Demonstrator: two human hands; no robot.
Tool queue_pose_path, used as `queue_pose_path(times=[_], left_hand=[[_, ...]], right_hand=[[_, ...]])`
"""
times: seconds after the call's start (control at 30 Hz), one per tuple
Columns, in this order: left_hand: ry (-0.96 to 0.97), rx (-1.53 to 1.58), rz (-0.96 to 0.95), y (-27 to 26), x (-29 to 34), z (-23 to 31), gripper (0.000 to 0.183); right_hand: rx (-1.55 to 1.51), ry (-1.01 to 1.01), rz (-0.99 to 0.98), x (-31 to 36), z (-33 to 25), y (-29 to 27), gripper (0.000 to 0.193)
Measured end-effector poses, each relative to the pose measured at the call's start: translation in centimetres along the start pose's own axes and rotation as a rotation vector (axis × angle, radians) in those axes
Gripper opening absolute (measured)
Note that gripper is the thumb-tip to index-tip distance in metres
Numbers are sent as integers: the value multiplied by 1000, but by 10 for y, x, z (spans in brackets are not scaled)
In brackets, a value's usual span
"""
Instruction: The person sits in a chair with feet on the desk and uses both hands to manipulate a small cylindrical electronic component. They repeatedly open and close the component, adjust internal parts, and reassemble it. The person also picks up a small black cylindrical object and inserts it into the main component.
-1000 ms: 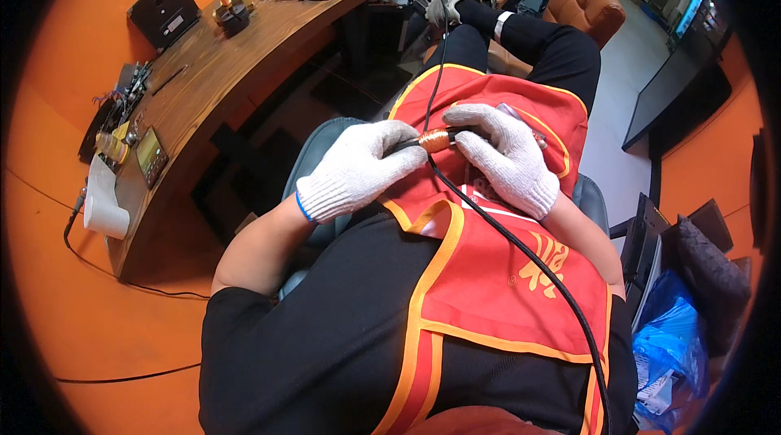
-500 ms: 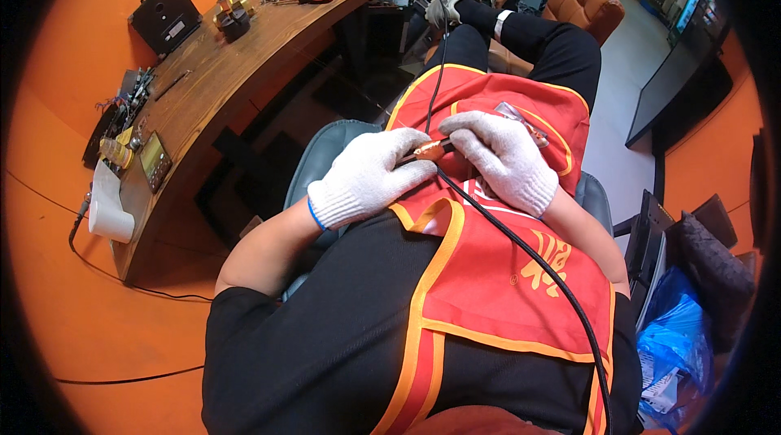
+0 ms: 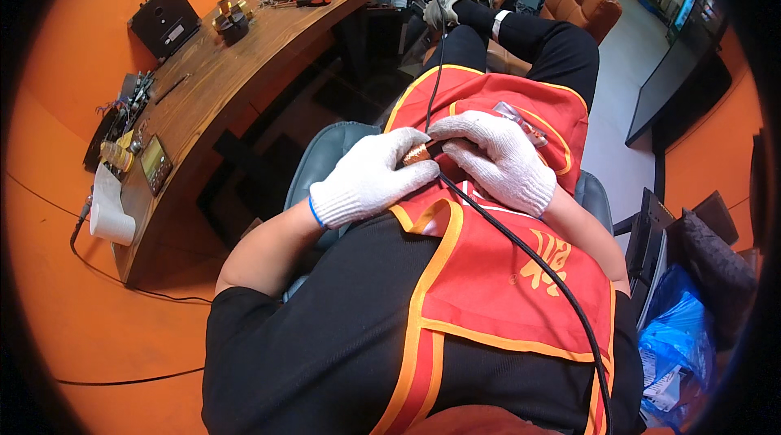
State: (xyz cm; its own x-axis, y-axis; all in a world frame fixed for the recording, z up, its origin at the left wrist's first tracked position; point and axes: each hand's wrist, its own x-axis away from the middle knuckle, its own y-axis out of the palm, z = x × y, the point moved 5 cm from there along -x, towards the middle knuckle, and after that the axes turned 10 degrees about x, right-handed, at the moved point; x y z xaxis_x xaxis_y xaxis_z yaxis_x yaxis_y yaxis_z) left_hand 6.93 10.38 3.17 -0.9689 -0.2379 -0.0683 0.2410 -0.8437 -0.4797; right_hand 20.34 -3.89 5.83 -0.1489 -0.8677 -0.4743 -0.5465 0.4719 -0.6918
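Observation:
Both hands wear white knit gloves and meet above my lap. My left hand point(image 3: 376, 172) is closed, thumb and fingers pinching a shiny copper-coloured piece point(image 3: 416, 155) that looks like bare wire strands. Right beside it, my right hand point(image 3: 498, 157) has its fingers curled together at the end of a dark piece next to the copper; the fingers hide most of it. A thick black cable point(image 3: 521, 241) runs from between the hands over my red apron point(image 3: 504, 293) towards the lower right. A thinner black cord point(image 3: 439, 81) rises from the hands towards the desk.
A curved wooden desk point(image 3: 268, 49) on the left holds red-handled pliers point(image 3: 316, 0), a black box point(image 3: 165, 19), a tape roll point(image 3: 232, 26) and a white paper roll point(image 3: 111, 219). A brown chair point(image 3: 582, 2) stands ahead. A blue plastic bag point(image 3: 677, 337) lies at right.
My right hand's fingers have shifted slightly left and curled closer to the left hand. More of the copper strands shows at the left fingertips, and less of the dark piece.

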Motion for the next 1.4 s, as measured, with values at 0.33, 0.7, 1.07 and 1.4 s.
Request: queue_pose_path(times=[0.33,0.7,1.07,1.4], left_hand=[[-85,199,-18,3,-3,-9,43],[-83,294,-64,11,-4,-19,43],[-33,156,-40,8,-3,-13,45],[47,54,-52,6,-3,-5,47]], right_hand=[[8,8,-48,-8,1,7,22],[-46,-59,-101,-4,-3,9,23],[-20,-19,-110,-2,2,9,25],[-17,-38,-63,2,3,8,19]])
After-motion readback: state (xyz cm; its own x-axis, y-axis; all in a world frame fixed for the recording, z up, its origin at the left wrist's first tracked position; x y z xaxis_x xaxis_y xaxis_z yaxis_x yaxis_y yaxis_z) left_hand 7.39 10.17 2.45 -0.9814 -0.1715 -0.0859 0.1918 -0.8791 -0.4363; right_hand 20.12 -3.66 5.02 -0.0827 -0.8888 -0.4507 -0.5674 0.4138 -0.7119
